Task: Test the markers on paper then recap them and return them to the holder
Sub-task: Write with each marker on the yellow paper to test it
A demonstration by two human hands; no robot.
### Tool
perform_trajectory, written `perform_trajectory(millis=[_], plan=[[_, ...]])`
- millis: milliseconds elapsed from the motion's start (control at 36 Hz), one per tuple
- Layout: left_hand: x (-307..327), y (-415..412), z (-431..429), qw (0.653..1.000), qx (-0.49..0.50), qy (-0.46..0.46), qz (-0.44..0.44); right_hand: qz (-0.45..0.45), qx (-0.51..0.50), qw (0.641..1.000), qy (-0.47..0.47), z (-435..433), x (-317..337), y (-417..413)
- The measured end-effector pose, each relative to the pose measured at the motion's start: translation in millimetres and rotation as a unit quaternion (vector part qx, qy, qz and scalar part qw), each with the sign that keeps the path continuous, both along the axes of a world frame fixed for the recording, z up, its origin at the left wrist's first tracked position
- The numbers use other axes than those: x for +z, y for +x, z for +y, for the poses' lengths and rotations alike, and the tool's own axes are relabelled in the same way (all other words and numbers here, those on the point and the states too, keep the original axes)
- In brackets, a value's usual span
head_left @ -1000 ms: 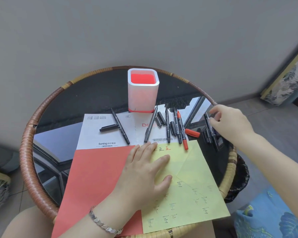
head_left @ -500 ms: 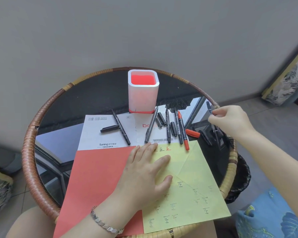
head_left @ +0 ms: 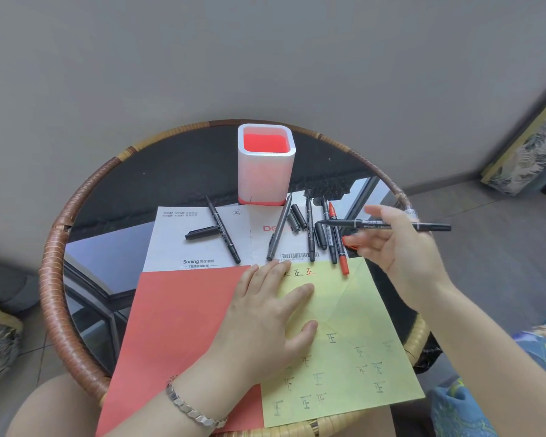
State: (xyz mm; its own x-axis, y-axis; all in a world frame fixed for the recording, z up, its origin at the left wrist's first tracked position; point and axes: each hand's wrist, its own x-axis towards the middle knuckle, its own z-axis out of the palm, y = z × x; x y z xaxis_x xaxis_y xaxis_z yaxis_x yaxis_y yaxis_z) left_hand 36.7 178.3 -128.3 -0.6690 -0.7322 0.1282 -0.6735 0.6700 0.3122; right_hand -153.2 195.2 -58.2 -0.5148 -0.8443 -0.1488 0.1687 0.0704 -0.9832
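At the lower middle of the frame the left hand (head_left: 267,316) lies flat, fingers spread, pinning the pale yellow sheet of paper (head_left: 353,342), which overlaps a red sheet of paper (head_left: 177,326); its grip holds nothing. Keeping that palm down seems wise, so the sheet does not slide under a pen stroke.

At the right middle the right hand (head_left: 401,247) has its grip pinched on a slim black marker (head_left: 385,224), held level above the worktop with its tip pointing left. I judge the step to be bringing this marker to the yellow sheet for a test mark; whether its tip is capped I cannot tell. A bare patch beside the small characters already written near the sheet's top edge would suit.

Beyond, on a white printed leaflet (head_left: 199,241), lie loose black markers, caps and one red marker (head_left: 339,244), crowding the path just under the held pen.

Farthest, at upper centre, the white square holder with red interior (head_left: 265,165) stands upright on the round rattan-rimmed glass worktop (head_left: 57,247).
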Motion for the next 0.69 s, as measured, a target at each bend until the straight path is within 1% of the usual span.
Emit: perform_trajectory(millis=[83,167,361,556,694], plan=[[0.3,0.0,-0.5,1.0,-0.001,0.006,0.004,-0.058,0.055,0.997,0.008,4.5,-6.9,8.1],[0.6,-0.8,-0.6,1.0,-0.002,0.007,0.007,-0.093,0.076,0.993,0.012,8.5,-17.1,17.4],[0.3,-0.8,-0.7,1.0,-0.003,0.004,0.009,-0.092,0.03,0.995,0.002,0.5,-32.2,17.1],[-1.2,0.1,-0.2,1.0,-0.003,0.0,0.021,-0.087,0.05,0.995,-0.005,-21.0,-27.9,5.8],[-0.7,-0.2,-0.4,1.0,-0.001,0.005,0.02,-0.082,0.062,0.994,-0.021,-13.7,-26.5,-1.2]])
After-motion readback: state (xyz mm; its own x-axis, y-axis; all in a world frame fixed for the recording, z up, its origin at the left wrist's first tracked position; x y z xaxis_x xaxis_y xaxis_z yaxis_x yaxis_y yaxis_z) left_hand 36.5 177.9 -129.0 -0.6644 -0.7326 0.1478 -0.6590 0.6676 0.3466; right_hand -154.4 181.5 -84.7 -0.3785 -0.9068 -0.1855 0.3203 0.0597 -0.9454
